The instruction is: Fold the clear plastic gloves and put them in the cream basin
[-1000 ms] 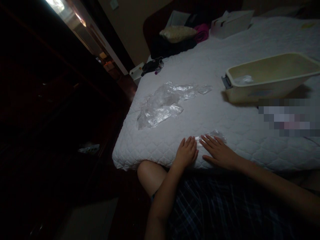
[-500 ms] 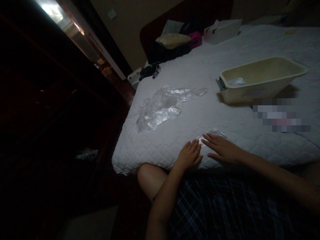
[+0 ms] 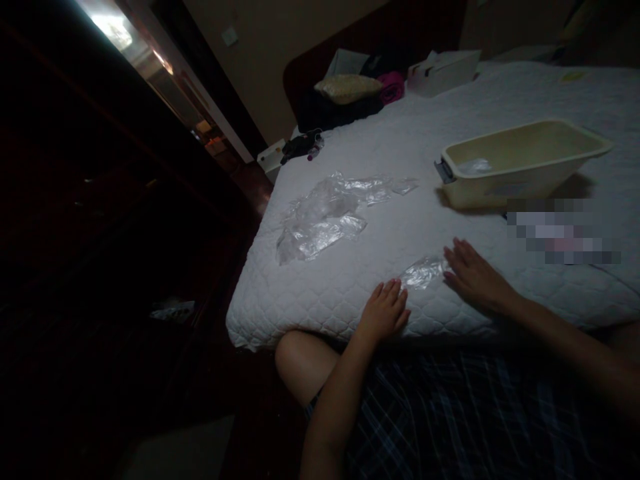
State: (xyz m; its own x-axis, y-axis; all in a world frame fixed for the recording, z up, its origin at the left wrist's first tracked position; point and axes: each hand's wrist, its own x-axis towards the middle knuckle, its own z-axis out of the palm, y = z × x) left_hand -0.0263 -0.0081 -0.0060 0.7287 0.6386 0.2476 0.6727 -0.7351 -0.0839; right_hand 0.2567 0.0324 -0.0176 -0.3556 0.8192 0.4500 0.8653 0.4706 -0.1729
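A small clear plastic bag lies on the white quilted bed near its front edge. My left hand rests flat at the bag's left end, fingers spread. At its right end lies my right hand, palm down, fingers extended. Several more clear plastic bags are spread in a crumpled, overlapping layer farther left on the bed. To the right stands a cream plastic bin with a grey clip, and a piece of clear plastic is inside it.
A blurred-out item lies in front of the bin. At the back are a white box, a beige pillow and a rolled magenta cloth. Dark items lie at the bed's far left corner.
My right hand has moved right along the small bag, and more of the bag shows between my hands. My left hand has stayed nearly in place.
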